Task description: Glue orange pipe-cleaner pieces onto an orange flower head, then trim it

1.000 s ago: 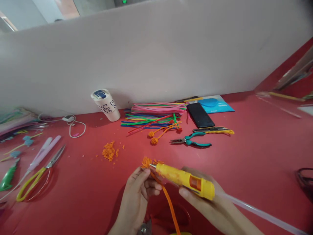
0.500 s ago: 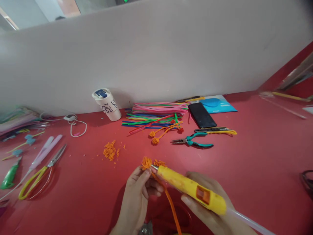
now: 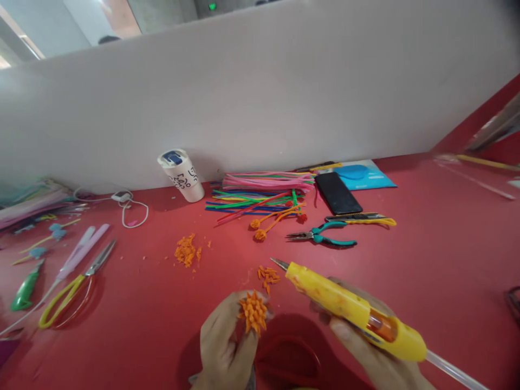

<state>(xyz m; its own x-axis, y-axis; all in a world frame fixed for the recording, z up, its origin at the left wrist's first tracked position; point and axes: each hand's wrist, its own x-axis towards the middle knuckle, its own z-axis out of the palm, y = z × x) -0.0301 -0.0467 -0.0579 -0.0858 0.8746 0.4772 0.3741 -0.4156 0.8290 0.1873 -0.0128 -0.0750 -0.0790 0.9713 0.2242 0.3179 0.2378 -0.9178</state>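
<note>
My left hand [image 3: 225,346] is closed round a spiky orange pipe-cleaner flower head [image 3: 253,313], held low at the bottom centre with its spikes facing up. My right hand [image 3: 365,352] grips a yellow glue gun [image 3: 353,311] whose metal nozzle points up-left, clear of the flower. A clear glue stick [image 3: 455,372] trails from the gun's back end. A few loose orange bits [image 3: 268,275] lie on the red table [image 3: 426,254] between the flower and the nozzle.
Several coloured pipe cleaners [image 3: 260,192], teal pliers [image 3: 323,235], a black phone [image 3: 338,193], a white cup [image 3: 181,174], an orange scrap pile [image 3: 186,251] and yellow-handled scissors [image 3: 73,287] lie on the table. A white partition [image 3: 260,97] backs it. A red round object [image 3: 288,357] sits below my hands.
The glue gun's nozzle has pulled away from the flower to the right. My left hand has drawn the flower down and turned it, so its spiky head faces up.
</note>
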